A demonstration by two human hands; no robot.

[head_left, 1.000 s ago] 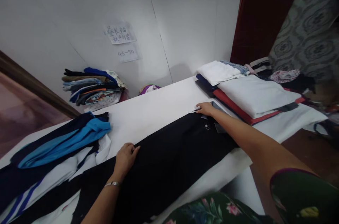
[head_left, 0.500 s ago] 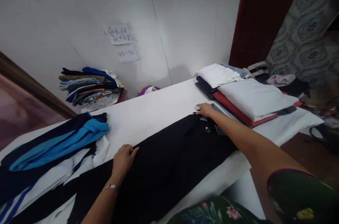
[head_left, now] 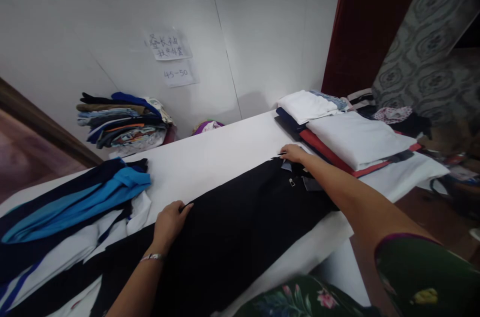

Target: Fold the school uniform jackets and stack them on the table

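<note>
A black jacket (head_left: pixel 232 222) lies spread flat across the white table, its long narrow part running toward the lower left. Near its right end show a metal zip pull (head_left: pixel 292 182) and a grey label patch. My left hand (head_left: pixel 170 222), with a bracelet on the wrist, pinches the far edge of the cloth about midway along. At the far right corner, my right hand (head_left: pixel 292 153) grips the jacket's edge between thumb and fingers. Part of the right end is hidden behind my right forearm.
Folded white clothes (head_left: pixel 360 137) and a red one lie stacked at the right. Blue and navy garments (head_left: pixel 86 202) are heaped on the left, and a tall clothes pile (head_left: pixel 123 122) stands behind them. Handwritten paper signs (head_left: pixel 170 47) hang on the wall.
My right hand has its fingers drawn in more closely on the jacket's edge. The left hand keeps its hold on the far edge; the view has shifted slightly.
</note>
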